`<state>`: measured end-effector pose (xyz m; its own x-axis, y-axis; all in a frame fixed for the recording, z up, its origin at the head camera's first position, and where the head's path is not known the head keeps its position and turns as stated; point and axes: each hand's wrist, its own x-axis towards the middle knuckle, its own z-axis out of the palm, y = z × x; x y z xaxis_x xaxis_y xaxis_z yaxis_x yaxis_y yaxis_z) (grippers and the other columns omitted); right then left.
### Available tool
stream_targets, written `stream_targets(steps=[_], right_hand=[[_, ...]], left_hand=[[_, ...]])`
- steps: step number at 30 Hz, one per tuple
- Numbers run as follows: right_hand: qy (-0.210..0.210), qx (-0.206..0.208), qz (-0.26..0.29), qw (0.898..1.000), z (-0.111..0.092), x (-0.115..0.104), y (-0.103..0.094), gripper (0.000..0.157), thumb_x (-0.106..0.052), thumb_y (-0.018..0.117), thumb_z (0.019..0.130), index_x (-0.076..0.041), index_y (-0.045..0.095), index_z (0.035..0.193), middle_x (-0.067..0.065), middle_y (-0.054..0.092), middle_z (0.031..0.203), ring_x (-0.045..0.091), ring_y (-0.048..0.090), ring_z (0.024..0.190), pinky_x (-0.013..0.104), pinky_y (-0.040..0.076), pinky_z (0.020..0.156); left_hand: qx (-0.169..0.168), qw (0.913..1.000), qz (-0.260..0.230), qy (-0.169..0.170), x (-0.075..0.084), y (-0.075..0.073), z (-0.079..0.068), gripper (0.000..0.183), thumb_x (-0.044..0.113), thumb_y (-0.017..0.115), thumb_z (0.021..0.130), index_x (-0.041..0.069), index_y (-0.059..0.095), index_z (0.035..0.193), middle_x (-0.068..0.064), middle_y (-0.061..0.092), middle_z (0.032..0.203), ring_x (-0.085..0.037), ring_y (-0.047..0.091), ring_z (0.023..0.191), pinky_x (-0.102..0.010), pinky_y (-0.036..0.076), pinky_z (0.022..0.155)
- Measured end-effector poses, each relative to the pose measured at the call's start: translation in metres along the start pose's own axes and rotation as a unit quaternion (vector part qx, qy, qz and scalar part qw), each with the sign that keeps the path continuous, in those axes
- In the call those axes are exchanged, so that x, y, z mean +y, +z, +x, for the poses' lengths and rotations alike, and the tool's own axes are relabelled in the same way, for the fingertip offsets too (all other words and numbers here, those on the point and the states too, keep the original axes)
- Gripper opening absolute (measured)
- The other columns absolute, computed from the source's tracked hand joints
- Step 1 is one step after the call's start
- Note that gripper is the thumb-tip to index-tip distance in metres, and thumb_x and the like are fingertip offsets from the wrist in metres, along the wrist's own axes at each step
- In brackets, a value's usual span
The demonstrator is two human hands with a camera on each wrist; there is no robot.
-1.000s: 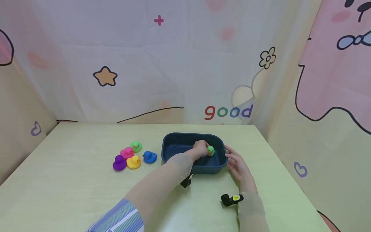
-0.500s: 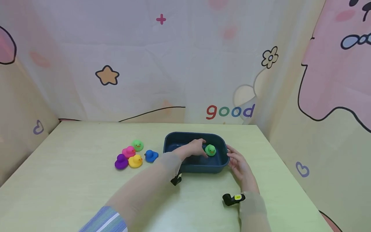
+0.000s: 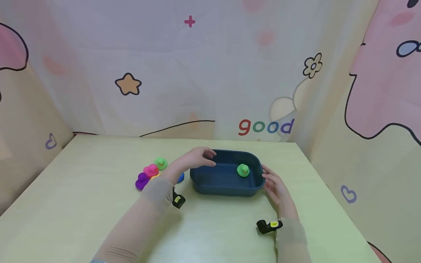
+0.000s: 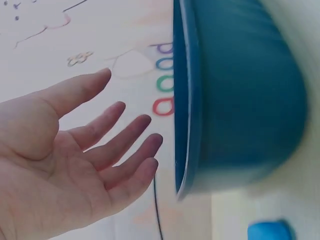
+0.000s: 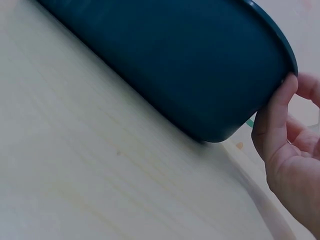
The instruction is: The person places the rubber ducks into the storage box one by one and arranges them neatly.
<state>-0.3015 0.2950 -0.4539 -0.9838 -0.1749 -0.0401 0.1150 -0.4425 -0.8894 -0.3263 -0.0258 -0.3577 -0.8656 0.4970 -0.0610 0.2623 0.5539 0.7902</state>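
Note:
A dark blue plastic bin [image 3: 227, 190] stands on the table, with one green rubber duck [image 3: 243, 170] inside toward its right end. Over the bin's left end is my left hand [image 3: 197, 157], empty, its fingers spread and relaxed; the left wrist view shows the bare palm beside the rim. My right hand [image 3: 277, 190] rests its fingertips against the bin's right end, right at the rim, also seen in the right wrist view. To the left are pink [image 3: 151, 170], purple [image 3: 142, 181] and green [image 3: 160, 163] ducks. My left forearm partly hides a yellow duck [image 3: 155, 176] and a blue duck [image 3: 181, 177].
The pale table [image 3: 223, 226] meets a printed cloth backdrop [image 3: 210, 73] at the back, and cloth also hangs along both sides. Each wrist carries a small black camera, the left one [image 3: 178, 201] near the bin's front left corner.
My left hand has let go of the green duck in the bin and moved left, out over the bin's left end. My right hand has stayed at the right end. The head view has shifted slightly.

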Motion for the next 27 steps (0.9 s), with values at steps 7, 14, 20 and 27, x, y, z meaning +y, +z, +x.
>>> stream_targets(steps=[7,14,20,27], right_hand=[[0.003,-0.008,0.001,1.000,-0.005,-0.006,0.004,0.039,0.001,0.036,0.102,-0.021,0.066,0.112,-0.003,0.062,0.100,0.006,0.063,0.074,0.015,0.053,0.069],[-0.012,-0.027,0.001,1.000,-0.009,-0.006,0.007,0.040,0.003,0.035,0.101,-0.019,0.065,0.115,-0.002,0.061,0.099,0.006,0.063,0.073,0.015,0.053,0.069],[-0.014,-0.028,0.018,0.999,-0.005,-0.002,0.003,0.041,0.004,0.033,0.102,-0.017,0.065,0.115,0.000,0.061,0.099,0.007,0.064,0.073,0.016,0.054,0.069],[-0.006,-0.020,0.020,1.000,-0.003,-0.001,0.002,0.041,0.002,0.033,0.102,-0.019,0.066,0.113,-0.001,0.061,0.099,0.006,0.063,0.073,0.015,0.054,0.068]], left_hand=[[0.032,0.9994,-0.003,0.012,-0.015,-0.022,-0.032,0.045,0.019,0.064,0.094,0.000,0.054,0.134,-0.020,0.058,0.134,-0.034,0.053,0.127,-0.046,0.044,0.107],[0.047,0.9987,-0.017,-0.003,-0.039,-0.044,-0.063,0.050,0.023,0.064,0.095,0.005,0.049,0.139,-0.016,0.054,0.139,-0.036,0.047,0.131,-0.052,0.041,0.107],[0.075,0.9970,-0.018,-0.012,-0.066,-0.064,-0.083,0.050,0.023,0.064,0.094,0.007,0.050,0.139,-0.018,0.054,0.139,-0.039,0.046,0.131,-0.053,0.044,0.105],[0.075,0.9954,-0.041,-0.041,-0.094,-0.081,-0.106,0.055,0.025,0.064,0.094,0.006,0.046,0.143,-0.022,0.046,0.146,-0.043,0.040,0.135,-0.057,0.039,0.107]])
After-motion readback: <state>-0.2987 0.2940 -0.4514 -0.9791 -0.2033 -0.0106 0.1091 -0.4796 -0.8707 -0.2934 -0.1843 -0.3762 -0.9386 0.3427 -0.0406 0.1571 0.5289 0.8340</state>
